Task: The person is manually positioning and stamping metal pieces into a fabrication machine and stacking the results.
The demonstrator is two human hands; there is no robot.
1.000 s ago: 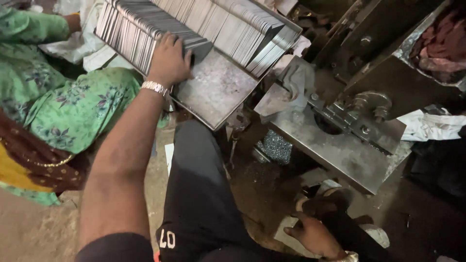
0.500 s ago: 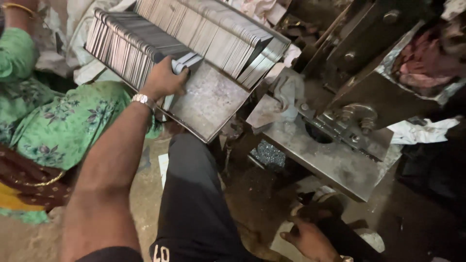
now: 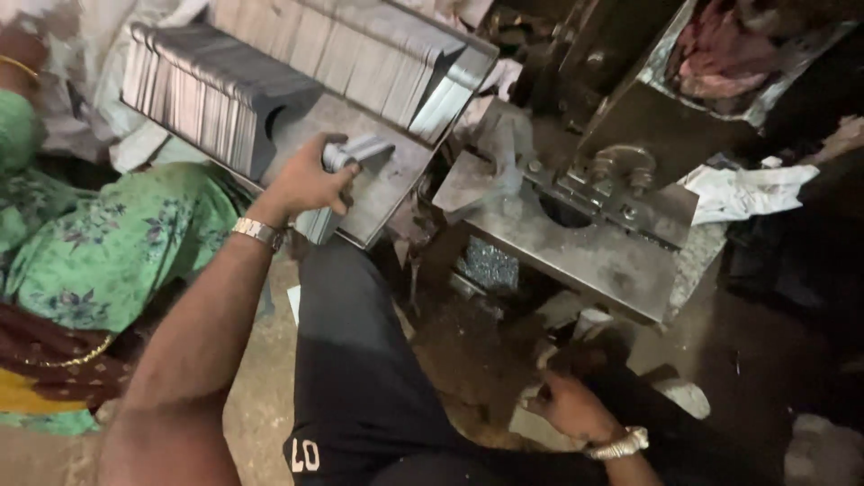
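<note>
**Small bundle of plates lifted clear of the row**

Moved since half a second ago: left hand (image 3: 306, 180), then lying at the end of the front row of plates (image 3: 202, 94), now raised off it and pulled toward the near edge of the tray (image 3: 396, 184), centre-left of the frame. Fingers closed around a small bundle of grey plates (image 3: 337, 184), gripped across the middle, with both ends sticking out past the fist. Held just above the bare tray floor, apart from the row.

Done so far, judging by the layout: one handful separated from the front row at upper left. A notch shows in the exposed end face of that row. Still left: most of the front row and the whole back row (image 3: 360, 54) at top centre, both standing on edge, tightly packed.

Right hand (image 3: 571, 405) low in the frame, lower right, near the floor and pale scraps beside a dark object. Fingers partly bent; cannot tell whether anything is held. Well apart from the tray.

Press machine (image 3: 585, 216) at centre right with a round opening in its grey table; nothing visible placed in it. Person in green floral clothing (image 3: 99, 243) at the left edge, not touching the plates.
</note>
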